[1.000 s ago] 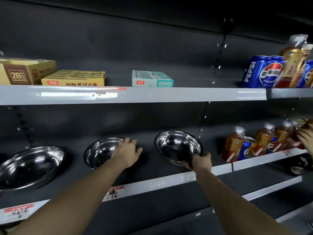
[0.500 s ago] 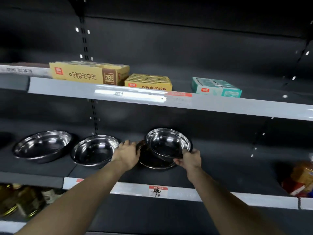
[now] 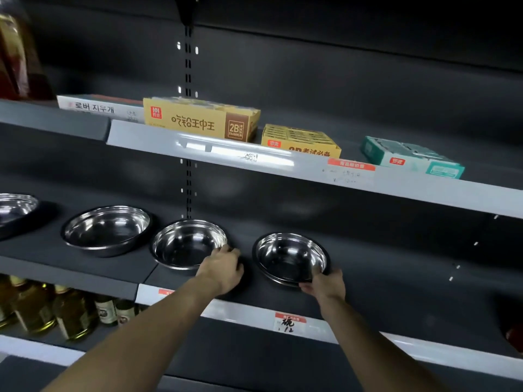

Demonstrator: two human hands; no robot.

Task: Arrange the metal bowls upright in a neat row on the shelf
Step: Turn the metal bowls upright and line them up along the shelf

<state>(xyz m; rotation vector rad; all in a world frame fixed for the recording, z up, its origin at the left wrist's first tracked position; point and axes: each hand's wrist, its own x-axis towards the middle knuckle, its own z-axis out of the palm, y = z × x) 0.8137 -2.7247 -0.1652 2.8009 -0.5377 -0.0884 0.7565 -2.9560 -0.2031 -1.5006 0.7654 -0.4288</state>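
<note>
Stainless steel bowls, four in view, all upright, mouths up, set in a row on the dark shelf (image 3: 396, 278).

Landmark: the white price tag (image 3: 290, 323) on the shelf's front edge strip.

- Rightmost bowl (image 3: 291, 257): directly above and behind the tag, sitting on the shelf. The right hand (image 3: 325, 284) pinches its near right rim, fingers curled over the edge.
- Second bowl (image 3: 188, 243): up and left of the tag, apart from the rightmost bowl by a clear gap. The left hand (image 3: 223, 268) grips its near right rim, fingers curled at the edge; the fingertips are partly hidden by the back of the hand.
- Third bowl (image 3: 106, 229): farther left of the tag, larger and shallower, just beside the second bowl.
- Fourth bowl (image 3: 15, 206): far left of the tag, cut off by the frame edge.

Other stock:
- Upper shelf, above the tag: a teal box (image 3: 410, 157) up and right; a small yellow box (image 3: 300, 140) straight above; a large yellow box marked 2B (image 3: 198, 117) up and left; a white box with Korean lettering (image 3: 99, 107) farther left.
- Lower shelf, down and far left of the tag: glass bottles (image 3: 56, 306) of amber liquid.
</note>
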